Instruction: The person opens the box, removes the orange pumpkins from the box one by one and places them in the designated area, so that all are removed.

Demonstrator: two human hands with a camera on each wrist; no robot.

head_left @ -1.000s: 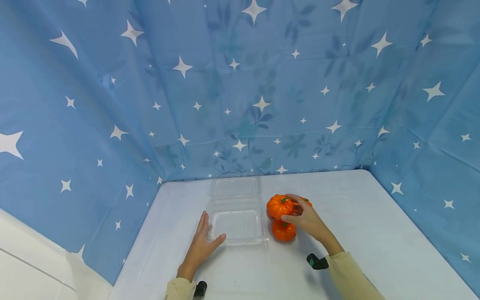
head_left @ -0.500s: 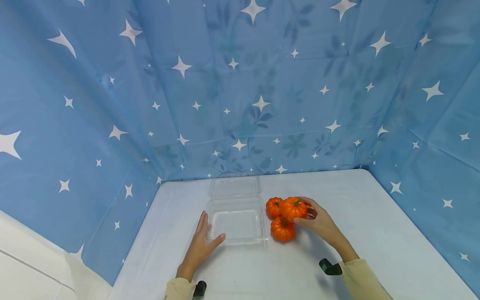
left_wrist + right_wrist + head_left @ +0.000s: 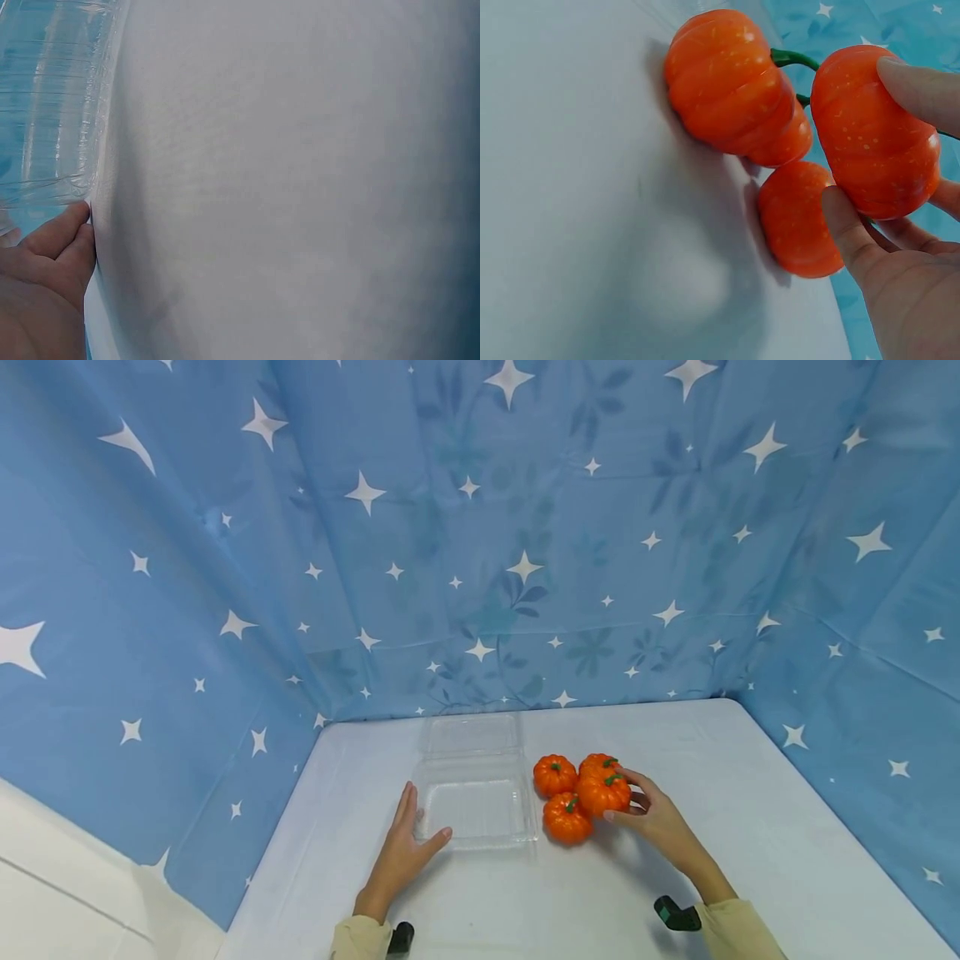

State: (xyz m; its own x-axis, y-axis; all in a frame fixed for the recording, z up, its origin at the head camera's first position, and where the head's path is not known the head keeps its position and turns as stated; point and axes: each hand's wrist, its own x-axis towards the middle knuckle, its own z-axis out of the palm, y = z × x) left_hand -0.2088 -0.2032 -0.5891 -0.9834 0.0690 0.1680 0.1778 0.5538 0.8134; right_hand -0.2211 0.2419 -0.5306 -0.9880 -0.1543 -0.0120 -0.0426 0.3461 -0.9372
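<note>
My right hand (image 3: 667, 831) pinches a small orange toy pumpkin (image 3: 603, 796) between thumb and fingers. In the right wrist view this held pumpkin (image 3: 874, 139) appears raised off the table. Three like it sit close by: a front pumpkin (image 3: 567, 820), a left pumpkin (image 3: 553, 775) and a back pumpkin (image 3: 597, 763), partly covered by the held one. A clear plastic clamshell box (image 3: 474, 810) lies with its lid folded back. My left hand (image 3: 402, 860) is at its near left corner, fingers straight and thumb spread. The left wrist view has those fingertips at the box's (image 3: 60, 112) edge.
The white table (image 3: 480, 910) bears everything. The box's lid (image 3: 471, 735) lies behind its base. A blue star-patterned curtain (image 3: 480, 568) hangs along the back and both sides. Each wrist wears a small black camera, such as the right one (image 3: 677, 913).
My right hand has moved right and slightly nearer with its pumpkin, uncovering the left pumpkin and coming in front of the back one. The left hand and box have stayed put.
</note>
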